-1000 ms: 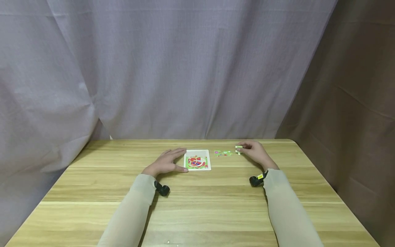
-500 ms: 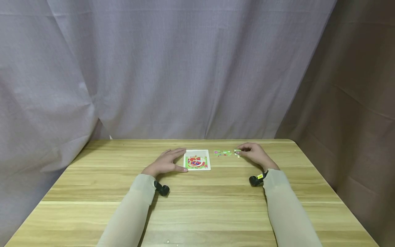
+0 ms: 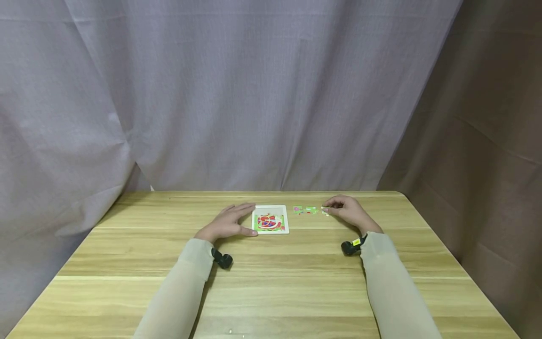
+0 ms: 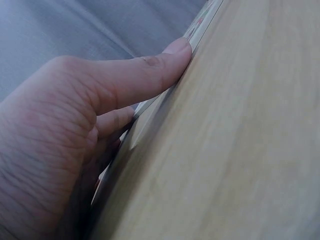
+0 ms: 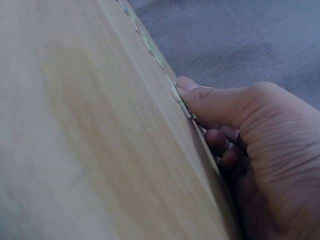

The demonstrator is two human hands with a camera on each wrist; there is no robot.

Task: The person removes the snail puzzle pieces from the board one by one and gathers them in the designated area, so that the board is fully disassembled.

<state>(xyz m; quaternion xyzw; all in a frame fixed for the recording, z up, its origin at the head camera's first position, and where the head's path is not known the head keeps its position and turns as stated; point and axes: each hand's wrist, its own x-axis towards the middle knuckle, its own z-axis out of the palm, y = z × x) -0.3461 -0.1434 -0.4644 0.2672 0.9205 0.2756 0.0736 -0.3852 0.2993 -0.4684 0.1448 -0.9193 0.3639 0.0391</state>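
Observation:
A white-framed puzzle tray (image 3: 270, 207) lies on the table, its lower part filled with a red, white and green picture and its upper part bare. My left hand (image 3: 226, 223) rests at the tray's left side, thumb near the front corner and fingers near the back corner. In the left wrist view the thumb (image 4: 145, 75) touches the tray's edge. To the right, my right hand (image 3: 349, 212) pinches a small puzzle piece (image 3: 324, 211), mostly hidden by the fingers. The right wrist view shows this piece (image 5: 176, 94) low at the tabletop under the thumb.
Between tray and right hand lie green puzzle pieces (image 3: 311, 210), one with a pink flower (image 3: 298, 209). A wooden table (image 3: 279, 282) spreads under everything, with a grey curtain (image 3: 211, 94) behind its back edge. A brown curtain (image 3: 482, 141) hangs at the right.
My right hand has lowered the puzzle piece to the table and brought it slightly left, nearer the other pieces. The left hand and tray are almost where they were.

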